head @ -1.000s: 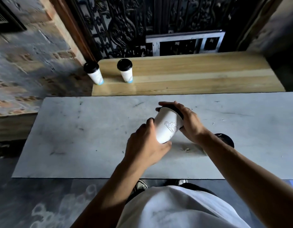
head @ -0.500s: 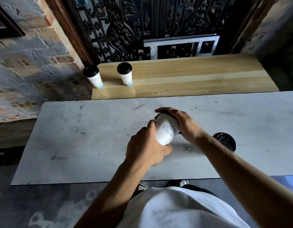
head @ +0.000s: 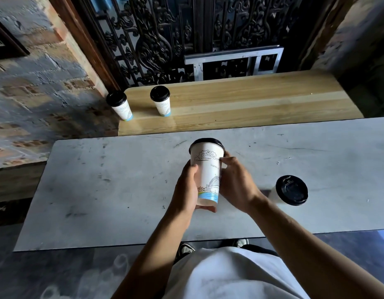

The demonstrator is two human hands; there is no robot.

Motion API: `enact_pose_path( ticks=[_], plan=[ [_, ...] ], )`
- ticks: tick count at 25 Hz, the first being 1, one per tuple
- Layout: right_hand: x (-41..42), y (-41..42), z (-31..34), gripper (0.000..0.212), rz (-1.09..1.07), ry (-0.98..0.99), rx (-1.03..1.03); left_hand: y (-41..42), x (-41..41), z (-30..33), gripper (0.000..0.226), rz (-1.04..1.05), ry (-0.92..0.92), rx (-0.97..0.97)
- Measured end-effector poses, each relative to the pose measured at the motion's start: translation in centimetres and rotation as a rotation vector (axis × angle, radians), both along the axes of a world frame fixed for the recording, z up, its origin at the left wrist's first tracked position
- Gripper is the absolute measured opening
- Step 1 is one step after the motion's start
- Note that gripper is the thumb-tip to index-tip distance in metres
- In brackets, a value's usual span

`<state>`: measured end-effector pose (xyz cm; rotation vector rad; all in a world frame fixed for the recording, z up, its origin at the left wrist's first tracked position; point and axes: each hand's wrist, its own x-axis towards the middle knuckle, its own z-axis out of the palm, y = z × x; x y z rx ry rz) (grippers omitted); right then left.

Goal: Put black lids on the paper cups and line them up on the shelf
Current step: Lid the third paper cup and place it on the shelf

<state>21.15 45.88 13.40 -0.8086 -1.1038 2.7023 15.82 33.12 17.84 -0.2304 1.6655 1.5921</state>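
A white paper cup (head: 207, 169) with a line drawing and a blue base carries a black lid (head: 208, 140). It is held above the grey table (head: 100, 190), tilted away from me. My left hand (head: 186, 188) grips its left side and base. My right hand (head: 236, 184) holds its right side with the fingertips. Another lidded cup (head: 291, 190) stands on the table to the right. Two lidded cups (head: 120, 105) (head: 162, 100) stand side by side at the left end of the wooden shelf (head: 251, 104).
Behind the shelf rises a dark ornate metal grille (head: 165, 35) with a silver frame (head: 234, 59) leaning on it. A brick wall (head: 35, 83) runs along the left. My white shirt and shoes show below the table's near edge.
The cup has been lifted and turned more upright, so its printed side now faces me. My right hand slid from the lid down to the cup's side. The camera moved closer.
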Motion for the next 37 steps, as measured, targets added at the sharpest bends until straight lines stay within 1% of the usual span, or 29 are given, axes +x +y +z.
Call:
enact_pose_path(
  ticks=[3, 5, 7, 9, 11, 12, 14, 17, 19, 21, 24, 26, 28, 29, 32, 34, 36, 37],
  plan=[
    [0.8, 0.0, -0.2, 0.050, 0.049, -0.014, -0.042, -0.2, 0.4, -0.1, 0.034, -0.084, 0.019, 0.041],
    [1.1, 0.1, -0.1, 0.057, 0.079, -0.037, -0.063, -0.1, 0.5, 0.0, 0.038, -0.143, 0.117, 0.009],
    [1.3, 0.3, 0.1, 0.058, 0.075, -0.057, -0.069, -0.1, 0.7, -0.1, 0.037, -0.195, 0.260, -0.045],
    [1.4, 0.5, 0.4, 0.057, 0.060, -0.073, -0.061, -0.1, 0.9, -0.3, 0.043, -0.238, 0.356, -0.105],
    [1.6, 0.7, 0.5, 0.055, 0.048, -0.055, -0.046, -0.4, 1.2, -0.5, 0.046, -0.242, 0.466, -0.193],
    [1.6, 0.8, 0.6, 0.053, 0.040, -0.039, -0.032, -0.6, 1.3, -0.4, 0.046, -0.231, 0.533, -0.202],
    [1.7, 0.8, 0.7, 0.050, 0.040, -0.025, -0.024, -0.9, 1.3, -0.4, 0.043, -0.193, 0.656, -0.141],
    [2.0, 0.5, 0.9, 0.056, 0.053, -0.103, -0.028, -1.0, 0.8, -0.2, 0.036, -0.170, 0.834, -0.076],
    [2.1, 0.4, 0.9, 0.060, 0.068, -0.157, -0.025, -1.0, 0.5, -0.3, 0.034, -0.177, 0.905, -0.060],
    [2.1, 0.5, 1.0, 0.061, 0.072, -0.185, -0.032, -1.1, 0.4, -0.3, 0.034, -0.179, 0.924, -0.054],
    [2.3, 0.8, 1.0, 0.062, 0.092, -0.193, -0.033, -1.2, 0.4, -0.4, 0.035, -0.172, 0.894, -0.063],
    [2.4, 0.9, 1.0, 0.058, 0.105, -0.167, -0.021, -1.2, 0.5, -0.6, 0.028, -0.118, 0.850, -0.038],
    [2.5, 1.0, 0.9, 0.048, 0.075, -0.129, -0.007, -1.3, 0.4, -0.6, 0.015, -0.054, 0.802, 0.011],
    [2.5, 1.1, 0.8, 0.045, 0.060, -0.118, 0.005, -1.3, 0.4, -0.6, 0.012, -0.042, 0.779, 0.016],
    [2.8, 1.4, 0.2, 0.054, 0.076, -0.064, 0.059, -1.6, 0.4, -0.9, 0.014, -0.043, 0.710, 0.003],
    [3.0, 1.5, 0.2, 0.059, 0.076, -0.049, 0.052, -2.0, 0.1, -1.0, 0.016, -0.037, 0.677, 0.010],
    [3.2, 1.5, 0.4, 0.059, 0.076, -0.034, 0.030, -2.3, -0.2, -1.0, 0.017, -0.045, 0.657, 0.044],
    [3.2, 1.5, 0.5, 0.055, 0.091, -0.023, 0.023, -2.4, -0.2, -1.1, 0.018, -0.053, 0.652, 0.061]
  ],
)
